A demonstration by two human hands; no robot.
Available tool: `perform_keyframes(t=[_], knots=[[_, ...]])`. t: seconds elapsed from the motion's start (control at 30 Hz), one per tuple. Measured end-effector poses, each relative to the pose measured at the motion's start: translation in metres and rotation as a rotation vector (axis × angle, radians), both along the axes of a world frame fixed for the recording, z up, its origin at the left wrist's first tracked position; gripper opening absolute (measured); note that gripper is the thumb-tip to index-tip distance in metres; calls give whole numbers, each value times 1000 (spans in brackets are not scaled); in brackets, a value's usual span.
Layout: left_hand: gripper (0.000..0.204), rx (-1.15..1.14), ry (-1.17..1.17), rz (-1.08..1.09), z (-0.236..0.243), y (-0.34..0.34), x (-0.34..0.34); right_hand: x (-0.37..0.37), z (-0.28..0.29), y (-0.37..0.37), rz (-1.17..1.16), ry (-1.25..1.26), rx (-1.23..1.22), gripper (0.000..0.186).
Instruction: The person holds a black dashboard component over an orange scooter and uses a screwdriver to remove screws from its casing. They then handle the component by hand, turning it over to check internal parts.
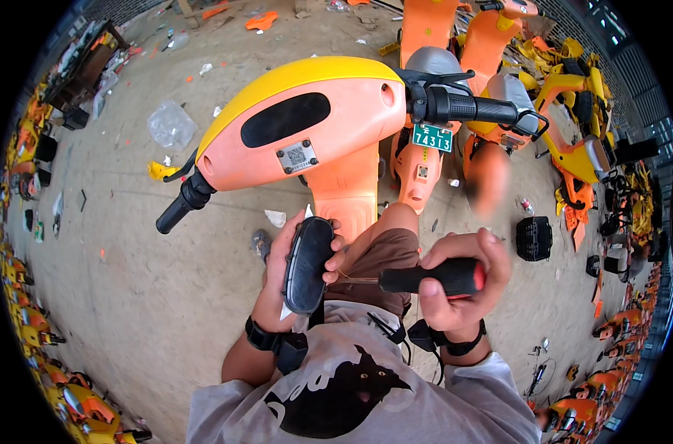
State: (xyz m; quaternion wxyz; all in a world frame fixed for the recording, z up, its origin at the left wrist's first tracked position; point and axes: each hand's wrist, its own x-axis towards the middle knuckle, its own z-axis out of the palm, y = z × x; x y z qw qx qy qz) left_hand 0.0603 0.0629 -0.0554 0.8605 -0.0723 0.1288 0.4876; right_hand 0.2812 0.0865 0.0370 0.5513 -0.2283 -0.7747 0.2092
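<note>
My left hand point(278, 259) is closed around a black oval display unit point(310, 265), tilted upright, its dark glossy face showing. White pointed edges of something thin stick out behind it at both ends. In my right hand point(460, 309) is a screwdriver point(429, 280) with a black and red handle, held level. Its thin shaft points left and reaches the fingertips of my left hand beside the unit; the tip is hidden there. Just beyond my hands stands an orange and yellow scooter point(299, 126) with a dark oval panel on its handlebar cover.
The scooter's left handlebar grip point(175, 213) and right grip point(492, 109) jut out to the sides. More orange scooters point(416, 166) stand behind it. A black basket point(534, 238) sits on the floor to the right, and a clear plastic bag point(172, 124) lies to the left.
</note>
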Motion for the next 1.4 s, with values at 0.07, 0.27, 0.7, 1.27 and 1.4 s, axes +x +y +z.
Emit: perform_keyframes(t=[0.07, 0.27, 0.7, 1.27, 1.4], knots=[[55, -16, 99, 10, 3, 1, 2, 2, -2, -2, -19, 107, -29, 70], [52, -73, 149, 32, 12, 1, 9, 1, 0, -5, -16, 180, -56, 65], [53, -73, 127, 32, 12, -1, 8, -6, -3, -8, -37, 173, -52, 59], [52, -126, 165, 63, -4, -3, -1, -8, 8, -3, 104, 16, -77, 60], [52, -93, 114, 49, -8, -2, -4, -16, 7, -5, 103, 156, -198, 57]])
